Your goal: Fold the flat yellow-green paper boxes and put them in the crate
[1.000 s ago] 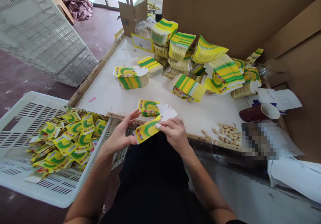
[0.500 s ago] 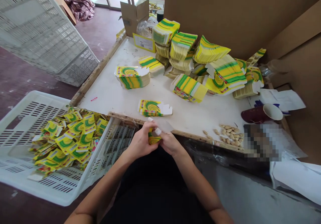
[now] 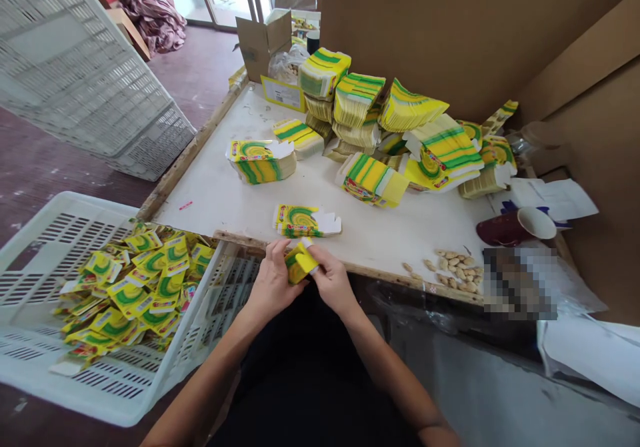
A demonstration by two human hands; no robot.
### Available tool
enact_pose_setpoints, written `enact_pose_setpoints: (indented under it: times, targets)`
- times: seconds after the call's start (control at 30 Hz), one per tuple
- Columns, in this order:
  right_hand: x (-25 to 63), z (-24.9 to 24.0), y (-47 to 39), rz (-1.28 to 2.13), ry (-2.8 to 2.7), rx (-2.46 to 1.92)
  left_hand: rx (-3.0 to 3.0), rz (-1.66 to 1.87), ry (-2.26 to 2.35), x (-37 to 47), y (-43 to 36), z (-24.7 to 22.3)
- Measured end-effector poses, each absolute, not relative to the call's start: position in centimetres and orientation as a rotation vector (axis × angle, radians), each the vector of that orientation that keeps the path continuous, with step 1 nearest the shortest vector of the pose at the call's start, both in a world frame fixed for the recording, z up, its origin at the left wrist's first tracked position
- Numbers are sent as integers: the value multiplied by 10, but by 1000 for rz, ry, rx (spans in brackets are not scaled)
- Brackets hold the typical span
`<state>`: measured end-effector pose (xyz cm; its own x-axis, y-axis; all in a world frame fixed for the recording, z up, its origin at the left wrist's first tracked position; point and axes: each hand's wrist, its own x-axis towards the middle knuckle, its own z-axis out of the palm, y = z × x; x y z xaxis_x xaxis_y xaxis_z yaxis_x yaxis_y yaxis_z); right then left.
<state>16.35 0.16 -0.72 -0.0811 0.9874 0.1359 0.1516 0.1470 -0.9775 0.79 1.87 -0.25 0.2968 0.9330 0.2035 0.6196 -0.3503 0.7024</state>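
Note:
Between my two hands, at the table's front edge, is a small yellow-and-green carton [image 3: 299, 264]. My left hand [image 3: 274, 275] grips its left side with the fingers bent round it. On the other side my right hand [image 3: 331, 279] pinches the carton near its upper flap. Just beyond them a short stack of flat cartons [image 3: 300, 220] lies on the white table [image 3: 240, 217], white flaps pointing right. Down to the left, a white plastic crate [image 3: 133, 400] holds a heap of yellow-and-green cartons [image 3: 143, 283].
Larger carton stacks [image 3: 360, 100] crowd the back of the table, and another stack [image 3: 263, 163] stands left of centre. Peanuts in shells [image 3: 457, 270] lie at the front right, near a tipped maroon mug [image 3: 515, 227]. A tall white crate [image 3: 100, 80] leans at the left.
The carton in my hands has turned, and more of its yellow face and flap now shows. My right fingers have shifted on it. The view has tilted slightly.

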Motion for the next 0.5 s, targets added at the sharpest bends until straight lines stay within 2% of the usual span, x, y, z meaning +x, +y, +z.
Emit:
enact_pose_setpoints:
  times: [0.27,0.5]
  targets:
    - [193,-9,9,1048,-1816,-1141,2109,723,1387,-4,22,19]
    - [195,-4,17,1050,-1674,-1116,2090,776,1298,-3,34,29]
